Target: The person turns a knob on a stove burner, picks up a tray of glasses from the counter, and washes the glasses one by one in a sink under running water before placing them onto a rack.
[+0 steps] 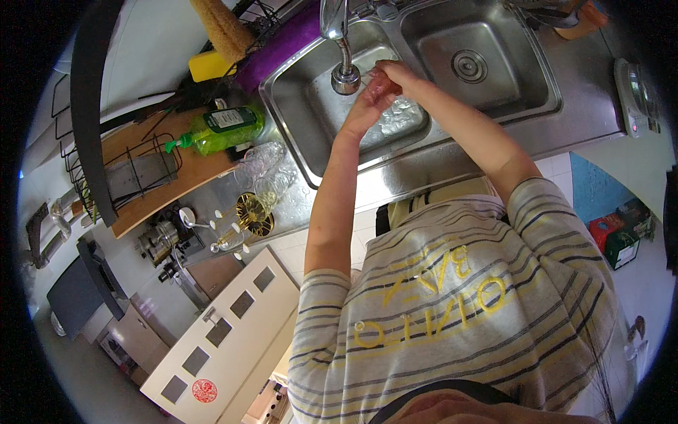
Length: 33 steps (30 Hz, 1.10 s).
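Observation:
My left hand and my right hand meet above the left basin of a stainless steel double sink. The right hand overlaps the fingers of the left, and both look wet and reddish. Whether anything lies between the palms is hidden. Just left of them hangs the chrome spray head of a faucet. Rippling water covers part of the basin floor beneath my hands.
To the right lies the second basin with its drain. Left of the sink are a green dish-soap pump bottle, several clear glasses, a gold-coloured rack and a yellow sponge. An electric appliance stands at the counter's right end.

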Motion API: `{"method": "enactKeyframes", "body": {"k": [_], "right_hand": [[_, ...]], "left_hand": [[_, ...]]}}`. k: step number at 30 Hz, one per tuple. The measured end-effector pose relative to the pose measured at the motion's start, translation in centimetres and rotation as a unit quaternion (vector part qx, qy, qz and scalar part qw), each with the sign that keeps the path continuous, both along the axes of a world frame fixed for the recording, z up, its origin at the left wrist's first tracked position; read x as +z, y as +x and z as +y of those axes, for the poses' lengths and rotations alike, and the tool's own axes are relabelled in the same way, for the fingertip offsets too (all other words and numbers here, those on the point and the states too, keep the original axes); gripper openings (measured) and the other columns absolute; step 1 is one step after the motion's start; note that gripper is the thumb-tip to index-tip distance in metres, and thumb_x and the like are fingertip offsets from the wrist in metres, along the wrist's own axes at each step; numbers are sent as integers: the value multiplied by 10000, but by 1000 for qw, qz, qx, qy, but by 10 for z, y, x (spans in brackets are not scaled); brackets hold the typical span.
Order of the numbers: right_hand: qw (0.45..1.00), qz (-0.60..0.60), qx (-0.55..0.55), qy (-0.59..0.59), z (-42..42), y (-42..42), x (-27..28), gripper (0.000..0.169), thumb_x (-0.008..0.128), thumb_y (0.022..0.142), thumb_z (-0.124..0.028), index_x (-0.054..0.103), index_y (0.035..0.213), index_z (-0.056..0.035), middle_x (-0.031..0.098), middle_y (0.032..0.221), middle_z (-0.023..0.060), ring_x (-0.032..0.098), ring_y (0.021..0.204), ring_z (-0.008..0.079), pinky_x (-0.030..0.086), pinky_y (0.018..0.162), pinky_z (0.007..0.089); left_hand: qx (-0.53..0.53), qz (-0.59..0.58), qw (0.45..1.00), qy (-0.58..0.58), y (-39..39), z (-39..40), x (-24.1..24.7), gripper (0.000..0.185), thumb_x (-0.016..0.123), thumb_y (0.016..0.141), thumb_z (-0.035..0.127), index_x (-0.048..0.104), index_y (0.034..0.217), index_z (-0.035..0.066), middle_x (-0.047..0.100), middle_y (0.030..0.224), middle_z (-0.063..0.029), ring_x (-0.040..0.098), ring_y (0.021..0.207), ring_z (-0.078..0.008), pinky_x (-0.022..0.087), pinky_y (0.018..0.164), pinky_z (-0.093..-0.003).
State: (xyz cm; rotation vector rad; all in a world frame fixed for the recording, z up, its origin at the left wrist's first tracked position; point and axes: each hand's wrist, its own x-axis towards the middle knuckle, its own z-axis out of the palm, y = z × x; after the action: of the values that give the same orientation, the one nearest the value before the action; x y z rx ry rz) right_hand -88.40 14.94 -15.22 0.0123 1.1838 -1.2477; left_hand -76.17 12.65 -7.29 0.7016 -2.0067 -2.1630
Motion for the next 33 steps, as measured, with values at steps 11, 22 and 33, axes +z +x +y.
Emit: {"method": "enactKeyframes", "body": {"k": [11, 22, 33], "right_hand": [[997, -41, -50, 43, 3, 3, 14, 261, 422, 848, -316, 523, 696, -130, 572, 707, 10, 559, 585, 158, 459, 472, 292], [782, 605, 152, -6, 8, 16, 30, 278, 399, 801, -293, 595, 889, -117, 608, 852, 129, 594, 808, 274, 462, 707, 457], [940, 84, 326, -58, -12, -14, 10, 621, 288, 842, -585, 564, 971, -44, 594, 845, 93, 550, 686, 207, 449, 654, 354]], "left_hand": [[107, -61, 990, 62, 8, -7, -21, 251, 542, 818, 97, 552, 1054, 12, 594, 997, -65, 533, 962, -176, 388, 862, -285], [123, -46, 988, -78, 13, -1, -22, 198, 515, 780, -31, 535, 977, -34, 599, 969, -80, 554, 889, -152, 418, 817, -271], [0, -82, 979, -189, 18, 12, 7, 300, 506, 681, -134, 597, 913, 32, 632, 852, -80, 606, 786, -176, 460, 770, -288]]}}
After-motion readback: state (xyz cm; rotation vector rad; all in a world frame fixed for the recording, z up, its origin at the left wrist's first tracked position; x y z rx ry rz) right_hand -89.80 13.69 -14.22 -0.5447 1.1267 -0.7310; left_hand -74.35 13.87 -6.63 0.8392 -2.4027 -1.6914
